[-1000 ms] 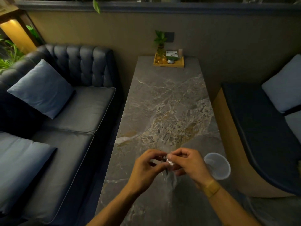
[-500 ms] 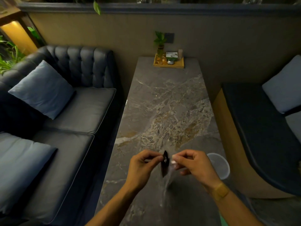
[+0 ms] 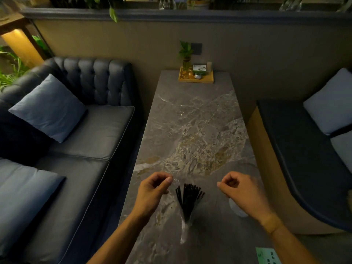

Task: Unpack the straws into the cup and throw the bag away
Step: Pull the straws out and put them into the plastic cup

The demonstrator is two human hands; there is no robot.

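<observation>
A bundle of thin black straws [image 3: 189, 199] stands fanned out in a clear plastic bag [image 3: 183, 231] over the near end of the marble table [image 3: 190, 121]. My left hand [image 3: 152, 193] pinches the bag's top edge on the left. On the other side, my right hand [image 3: 242, 193] pinches the top edge too. The hands are held wide apart with the straw tips showing between them. The clear plastic cup [image 3: 236, 211] stands on the table under my right wrist, mostly hidden by it.
A wooden tray [image 3: 196, 80] with a small plant and a few small items sits at the table's far end. A dark sofa [image 3: 85, 140] with blue cushions runs along the left, a padded bench [image 3: 304, 149] along the right. A green card [image 3: 267, 255] lies at the near right edge.
My hands were together at the bag's top and have pulled apart sideways. The bag's mouth has opened and the black straws have fanned out. My right hand now covers the cup.
</observation>
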